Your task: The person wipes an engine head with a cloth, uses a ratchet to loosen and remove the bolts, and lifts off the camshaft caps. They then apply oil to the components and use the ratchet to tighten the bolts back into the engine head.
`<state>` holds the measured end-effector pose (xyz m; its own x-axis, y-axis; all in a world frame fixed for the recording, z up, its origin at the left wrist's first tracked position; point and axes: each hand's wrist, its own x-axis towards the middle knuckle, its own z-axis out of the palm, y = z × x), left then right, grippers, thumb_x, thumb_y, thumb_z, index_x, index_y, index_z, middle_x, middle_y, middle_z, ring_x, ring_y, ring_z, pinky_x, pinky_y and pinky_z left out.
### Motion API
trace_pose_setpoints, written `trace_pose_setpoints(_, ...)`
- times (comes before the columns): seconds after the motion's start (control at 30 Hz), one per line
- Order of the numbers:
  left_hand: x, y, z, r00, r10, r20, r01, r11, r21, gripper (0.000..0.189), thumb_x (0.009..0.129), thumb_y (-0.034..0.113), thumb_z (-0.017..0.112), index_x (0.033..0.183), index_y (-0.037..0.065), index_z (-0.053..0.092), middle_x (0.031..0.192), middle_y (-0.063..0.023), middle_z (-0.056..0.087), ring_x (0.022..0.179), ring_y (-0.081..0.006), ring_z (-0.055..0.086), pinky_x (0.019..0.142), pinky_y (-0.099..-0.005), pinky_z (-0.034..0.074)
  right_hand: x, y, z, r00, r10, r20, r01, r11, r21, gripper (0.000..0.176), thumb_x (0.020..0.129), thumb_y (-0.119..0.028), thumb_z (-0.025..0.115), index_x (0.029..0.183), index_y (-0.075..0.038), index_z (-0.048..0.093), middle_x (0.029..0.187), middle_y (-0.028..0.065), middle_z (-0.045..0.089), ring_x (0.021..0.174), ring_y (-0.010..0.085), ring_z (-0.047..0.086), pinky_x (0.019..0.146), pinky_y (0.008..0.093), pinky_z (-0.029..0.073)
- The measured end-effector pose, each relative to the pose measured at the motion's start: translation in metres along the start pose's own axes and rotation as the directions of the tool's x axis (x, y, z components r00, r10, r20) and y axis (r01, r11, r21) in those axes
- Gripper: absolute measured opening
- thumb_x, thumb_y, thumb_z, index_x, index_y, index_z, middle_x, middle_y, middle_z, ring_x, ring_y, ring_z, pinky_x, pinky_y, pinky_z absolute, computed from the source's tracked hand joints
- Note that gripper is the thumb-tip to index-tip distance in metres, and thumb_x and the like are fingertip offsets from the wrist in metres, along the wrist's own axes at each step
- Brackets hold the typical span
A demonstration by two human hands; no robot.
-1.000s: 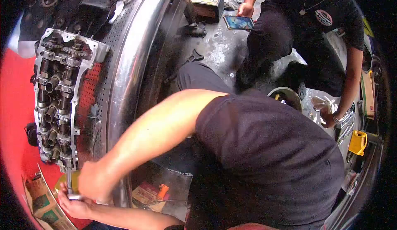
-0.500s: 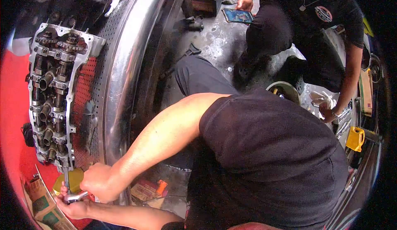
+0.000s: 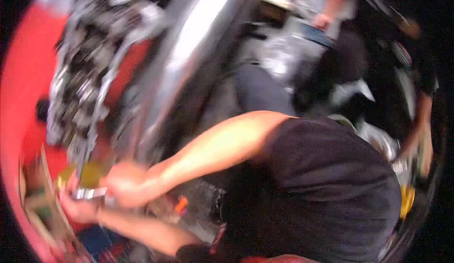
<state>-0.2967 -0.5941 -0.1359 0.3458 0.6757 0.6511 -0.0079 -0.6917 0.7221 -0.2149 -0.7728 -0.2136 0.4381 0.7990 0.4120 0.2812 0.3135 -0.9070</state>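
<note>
A cylinder head [image 3: 85, 85] with camshafts lies at the left, blurred. From its lower end a thin extension bar [image 3: 81, 161] runs down to a shiny ratchet wrench [image 3: 92, 193]. My left hand [image 3: 79, 209], palm up, has its fingers round the ratchet's head. Closed on the handle is my right hand [image 3: 125, 185], just right of the ratchet's head. My fingers are smeared by motion, and the bar's far tip is hidden at the cylinder head.
A rounded metal edge [image 3: 201, 24] runs beside the cylinder head. Under my hands are a yellow container [image 3: 94, 173] and a cardboard box [image 3: 40, 206]. At the upper right a crouching person [image 3: 359, 50] holds a phone [image 3: 316, 35]. A yellow jug [image 3: 406, 200] stands far right.
The whole view has shifted and blurred. The cylinder head and metal edge appear farther right, and my hands appear higher. Both hands keep hold of the ratchet wrench.
</note>
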Motion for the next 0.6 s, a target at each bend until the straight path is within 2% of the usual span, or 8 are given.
trace_pose_setpoints(0.03, -0.003, 0.007, 0.003, 0.998, -0.048, -0.041, 0.046, 0.997, -0.064, 0.021, 0.083, 0.006, 0.055, 0.088, -0.012, 0.064, 0.090, -0.0266, 0.069, 0.083, -0.0330, 0.069, 0.079, -0.0418, 0.059, -0.001, -0.001, -0.004, 0.999, -0.017, 0.030, 0.016, 1.000, 0.022, 0.023, 0.069, -0.015, 0.069, 0.091, -0.011, 0.067, 0.075, 0.0157, 0.068, 0.076, 0.0390, 0.067, 0.068, 0.0504, 0.053)
trace_pose_setpoints(0.07, -0.007, 0.010, 0.005, 0.989, 0.133, -0.058, -0.124, 0.984, 0.131, 0.018, 0.081, 0.005, 0.057, 0.084, -0.011, 0.065, 0.088, -0.0235, 0.070, 0.082, -0.0306, 0.069, 0.078, -0.0388, 0.058, -0.004, -0.010, -0.011, 0.995, 0.034, 0.091, -0.034, 0.999, 0.001, 0.026, 0.072, -0.016, 0.068, 0.097, -0.012, 0.066, 0.076, 0.0160, 0.068, 0.076, 0.0392, 0.067, 0.068, 0.0508, 0.053)
trace_pose_setpoints(0.1, -0.012, 0.006, 0.006, 0.900, 0.431, 0.067, -0.415, 0.800, 0.435, 0.019, 0.086, 0.007, 0.056, 0.082, -0.009, 0.066, 0.087, -0.0203, 0.071, 0.081, -0.0264, 0.069, 0.075, -0.0353, 0.058, 0.000, 0.000, 0.001, 0.998, 0.024, 0.050, -0.019, 0.995, -0.101, 0.026, 0.074, -0.017, 0.067, 0.099, -0.011, 0.064, 0.075, 0.0164, 0.067, 0.074, 0.0397, 0.066, 0.067, 0.0494, 0.054)
trace_pose_setpoints(0.17, -0.019, 0.024, 0.021, 0.979, 0.201, -0.038, -0.187, 0.955, 0.230, 0.025, 0.094, 0.011, 0.050, 0.079, -0.005, 0.062, 0.077, -0.0174, 0.067, 0.069, -0.0233, 0.063, 0.075, -0.0410, 0.056, -0.001, 0.009, 0.004, 0.997, -0.066, -0.047, 0.062, 0.995, -0.076, 0.025, 0.075, -0.015, 0.066, 0.099, -0.010, 0.064, 0.072, 0.0175, 0.065, 0.071, 0.0404, 0.065, 0.065, 0.0487, 0.053)
trace_pose_setpoints(0.23, -0.018, 0.019, 0.030, 0.991, 0.132, -0.008, -0.126, 0.921, -0.370, 0.024, 0.094, 0.010, 0.048, 0.074, -0.002, 0.055, 0.067, -0.0150, 0.059, 0.064, -0.0239, 0.058, 0.076, -0.0474, 0.055, -0.001, 0.016, 0.003, 0.992, -0.103, -0.069, 0.100, 0.994, -0.045, 0.025, 0.074, -0.013, 0.065, 0.099, -0.008, 0.064, 0.068, 0.0174, 0.064, 0.070, 0.0404, 0.065, 0.063, 0.0483, 0.052)
trace_pose_setpoints(0.37, -0.016, 0.014, 0.027, 0.985, 0.170, 0.018, -0.148, 0.902, -0.407, 0.023, 0.093, 0.010, 0.046, 0.073, 0.000, 0.051, 0.065, -0.0134, 0.054, 0.062, -0.0247, 0.056, 0.076, -0.0493, 0.055, -0.001, 0.015, 0.013, 0.990, -0.074, -0.117, 0.076, 0.997, 0.009, 0.026, 0.074, -0.010, 0.064, 0.099, -0.007, 0.063, 0.073, 0.0181, 0.065, 0.073, 0.0398, 0.066, 0.064, 0.0488, 0.051)
trace_pose_setpoints(0.5, -0.017, 0.011, 0.031, 0.983, 0.131, -0.128, -0.177, 0.856, -0.486, 0.022, 0.091, 0.013, 0.045, 0.074, -0.001, 0.050, 0.065, -0.0162, 0.052, 0.061, -0.0284, 0.055, 0.073, -0.0535, 0.055, 0.009, -0.001, -0.011, 0.994, -0.056, 0.095, 0.083, 0.949, -0.305, 0.025, 0.075, -0.016, 0.065, 0.099, -0.009, 0.061, 0.074, 0.0165, 0.067, 0.075, 0.0401, 0.066, 0.068, 0.0522, 0.052)
trace_pose_setpoints(0.6, -0.009, 0.014, 0.033, 0.962, 0.086, -0.258, -0.219, 0.809, -0.546, 0.024, 0.090, 0.015, 0.043, 0.074, -0.002, 0.050, 0.065, -0.0181, 0.052, 0.058, -0.0299, 0.055, 0.070, -0.0536, 0.056, 0.024, -0.019, -0.034, 0.977, -0.178, 0.122, 0.212, 0.895, -0.393, 0.016, 0.076, -0.018, 0.064, 0.090, -0.010, 0.064, 0.075, 0.0164, 0.067, 0.076, 0.0388, 0.067, 0.070, 0.0523, 0.053)
